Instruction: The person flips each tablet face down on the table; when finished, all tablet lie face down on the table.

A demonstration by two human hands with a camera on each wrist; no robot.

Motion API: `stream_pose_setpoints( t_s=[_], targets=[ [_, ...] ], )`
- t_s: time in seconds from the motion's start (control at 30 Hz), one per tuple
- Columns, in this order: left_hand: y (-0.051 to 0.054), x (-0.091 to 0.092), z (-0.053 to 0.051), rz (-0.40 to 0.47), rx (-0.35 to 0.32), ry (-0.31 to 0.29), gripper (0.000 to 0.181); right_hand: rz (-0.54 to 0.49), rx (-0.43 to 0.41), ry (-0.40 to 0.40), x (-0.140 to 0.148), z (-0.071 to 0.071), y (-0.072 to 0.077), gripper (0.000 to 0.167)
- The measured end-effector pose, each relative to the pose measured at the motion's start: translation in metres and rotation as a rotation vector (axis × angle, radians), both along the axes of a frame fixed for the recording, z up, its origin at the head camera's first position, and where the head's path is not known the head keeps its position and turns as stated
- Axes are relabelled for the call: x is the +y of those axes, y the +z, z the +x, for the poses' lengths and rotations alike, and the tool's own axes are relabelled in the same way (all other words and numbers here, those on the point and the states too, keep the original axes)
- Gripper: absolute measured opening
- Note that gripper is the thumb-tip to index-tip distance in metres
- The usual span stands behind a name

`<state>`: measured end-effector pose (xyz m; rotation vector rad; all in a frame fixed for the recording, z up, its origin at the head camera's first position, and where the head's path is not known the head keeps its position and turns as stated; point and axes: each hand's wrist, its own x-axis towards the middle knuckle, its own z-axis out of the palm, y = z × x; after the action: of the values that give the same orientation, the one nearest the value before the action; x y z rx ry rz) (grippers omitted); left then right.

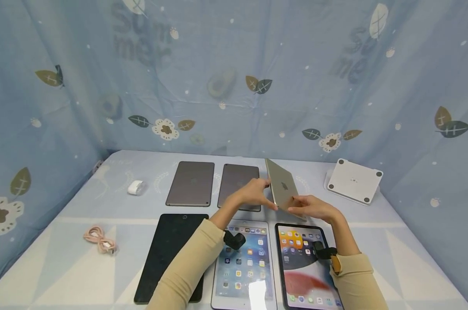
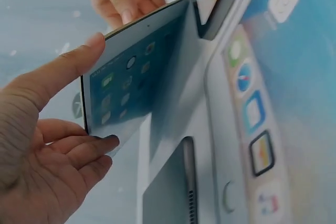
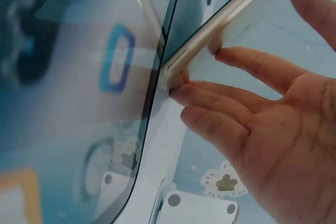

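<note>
A gold tablet [image 1: 283, 186] stands tilted on its edge in the head view, its back with the logo turned to the right. My left hand [image 1: 254, 193] grips its left side; in the left wrist view the thumb of that hand [image 2: 58, 129] lies on the top edge and the fingers are at the screen side of the tablet [image 2: 128, 77], whose screen is lit. My right hand [image 1: 314, 207] is at the tablet's back near the lower edge. In the right wrist view the fingertips of the right hand [image 3: 262, 108] touch the tablet's back and edge [image 3: 231, 19].
Two grey tablets [image 1: 191, 184] [image 1: 238, 183] lie face down to the left. Nearer lie a black tablet [image 1: 168, 254], a white tablet [image 1: 241, 262] and a black-framed one [image 1: 305, 267], both lit. A white stand [image 1: 355, 181] is right; a charger [image 1: 135, 187] and pink cable [image 1: 100, 239] are left.
</note>
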<state>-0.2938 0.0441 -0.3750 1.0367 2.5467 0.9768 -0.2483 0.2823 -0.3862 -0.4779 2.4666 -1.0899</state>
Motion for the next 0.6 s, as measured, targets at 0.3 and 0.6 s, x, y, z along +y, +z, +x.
stream_pose_setpoints(
  t_s=[0.3, 0.6],
  targets=[
    [-0.025, 0.025, -0.002, -0.075, -0.065, 0.000, 0.094, 0.203, 0.074, -0.113, 0.007, 0.003, 0.000, 0.056],
    [-0.032, 0.041, 0.000, -0.175, 0.012, 0.068, 0.068, 0.324, 0.112, -0.184, 0.010, 0.003, -0.001, 0.043]
  ],
)
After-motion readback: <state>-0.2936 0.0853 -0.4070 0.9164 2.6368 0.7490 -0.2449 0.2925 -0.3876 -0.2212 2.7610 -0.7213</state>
